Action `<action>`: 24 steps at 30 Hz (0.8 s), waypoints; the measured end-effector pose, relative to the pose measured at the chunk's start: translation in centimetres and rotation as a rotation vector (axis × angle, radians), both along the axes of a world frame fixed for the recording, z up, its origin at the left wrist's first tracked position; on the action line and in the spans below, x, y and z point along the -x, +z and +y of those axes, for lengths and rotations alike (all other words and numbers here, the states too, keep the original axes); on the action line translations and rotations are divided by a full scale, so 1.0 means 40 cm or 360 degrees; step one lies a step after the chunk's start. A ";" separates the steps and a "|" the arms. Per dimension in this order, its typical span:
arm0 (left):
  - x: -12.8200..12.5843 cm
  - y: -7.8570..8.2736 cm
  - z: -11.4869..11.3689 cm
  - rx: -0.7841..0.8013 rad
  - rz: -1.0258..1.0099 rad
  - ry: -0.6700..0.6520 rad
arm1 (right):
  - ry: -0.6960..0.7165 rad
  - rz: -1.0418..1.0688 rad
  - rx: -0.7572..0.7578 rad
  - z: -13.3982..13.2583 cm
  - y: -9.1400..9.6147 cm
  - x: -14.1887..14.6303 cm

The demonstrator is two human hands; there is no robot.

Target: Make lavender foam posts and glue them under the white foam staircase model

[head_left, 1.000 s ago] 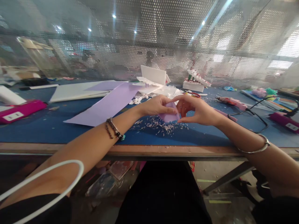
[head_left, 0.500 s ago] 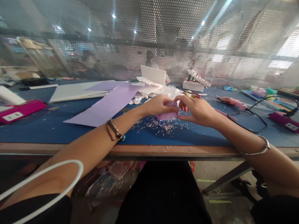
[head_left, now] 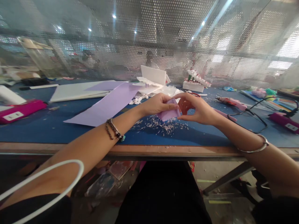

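Note:
My left hand (head_left: 157, 105) is closed on a small lilac box-shaped piece (head_left: 168, 115), perhaps foam or card, its thumb lying along the top. From the other side, my right hand (head_left: 200, 109) spans the piece's right end, fingers curved, index fingertip at the upper edge and thumb at the lower. The piece is tilted above the blue table, over a scatter of pale shavings (head_left: 161, 128). Part of it is hidden by my left fingers. A large lilac sheet (head_left: 102, 107) lies to the left of the hands.
White sheets and scraps (head_left: 153, 75) are piled behind my hands, beside a white decorated model (head_left: 196, 81). At right lie a pink glue gun (head_left: 233, 103), a black cable (head_left: 257, 116) and a magenta power strip (head_left: 283, 122). Another magenta strip (head_left: 25, 110) sits at left.
The lilac piece has tilted and turned slightly in my left hand. My right hand has shifted a little, its fingers opening wider around the piece's right end.

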State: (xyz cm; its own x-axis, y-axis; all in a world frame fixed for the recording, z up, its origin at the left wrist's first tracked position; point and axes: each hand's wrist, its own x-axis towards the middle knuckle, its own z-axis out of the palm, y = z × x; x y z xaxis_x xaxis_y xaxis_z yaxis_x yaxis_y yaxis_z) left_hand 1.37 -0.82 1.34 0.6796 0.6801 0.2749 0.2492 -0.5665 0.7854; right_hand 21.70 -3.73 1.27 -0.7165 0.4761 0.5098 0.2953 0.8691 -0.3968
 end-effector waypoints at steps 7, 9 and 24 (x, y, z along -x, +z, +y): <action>-0.002 0.000 -0.006 -0.0031 0.0104 0.0014 | -0.0061 -0.0087 -0.0278 0.004 0.002 -0.007; -0.003 0.001 -0.004 -0.0093 0.0170 0.0031 | -0.0158 -0.0211 -0.0472 0.006 0.003 -0.012; -0.014 -0.005 -0.004 -0.0229 0.0080 0.0124 | -0.0444 -0.0470 -0.0675 -0.013 0.010 -0.006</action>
State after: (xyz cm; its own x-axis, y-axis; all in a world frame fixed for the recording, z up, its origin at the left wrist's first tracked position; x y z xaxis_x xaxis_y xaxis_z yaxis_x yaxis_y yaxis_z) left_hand 1.95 -0.99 1.13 0.6417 0.6874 0.3402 0.3339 -0.6497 0.6829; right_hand 21.93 -4.23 1.68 -0.7340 0.4650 0.4949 0.5809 0.8075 0.1028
